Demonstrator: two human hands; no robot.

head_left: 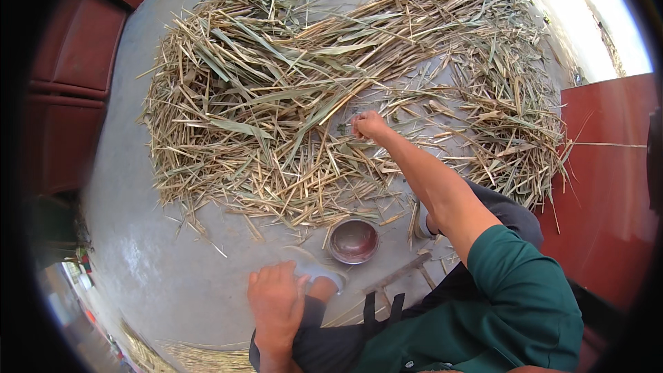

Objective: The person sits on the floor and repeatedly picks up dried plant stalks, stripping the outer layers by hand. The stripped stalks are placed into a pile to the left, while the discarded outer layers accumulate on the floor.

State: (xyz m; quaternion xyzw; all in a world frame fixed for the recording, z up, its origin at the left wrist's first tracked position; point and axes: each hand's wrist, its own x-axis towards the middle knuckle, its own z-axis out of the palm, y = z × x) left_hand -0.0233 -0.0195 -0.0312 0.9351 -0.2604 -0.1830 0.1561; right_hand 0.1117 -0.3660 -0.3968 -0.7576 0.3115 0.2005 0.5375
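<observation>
Dry reed-like stalks and leaves (269, 88) lie heaped on the grey floor before me. My right hand (369, 125) is at the inner edge of the heap, low over the floor, fingers curled; whether it holds something is not clear. Small green bits (341, 128) lie just beside its fingertips. My left hand (277, 295) rests near my left knee, back of the hand up and slightly blurred, with no object seen in it. Between my feet and the heap stands a round metal bowl (354, 241), reddish inside, with no contents that I can make out.
A low wooden frame (398, 272) is on the floor beside the bowl. Red panels (606, 181) stand at the right, and red furniture or doors (72, 140) at the left. More straw-like stalks (207, 357) lie at the bottom left.
</observation>
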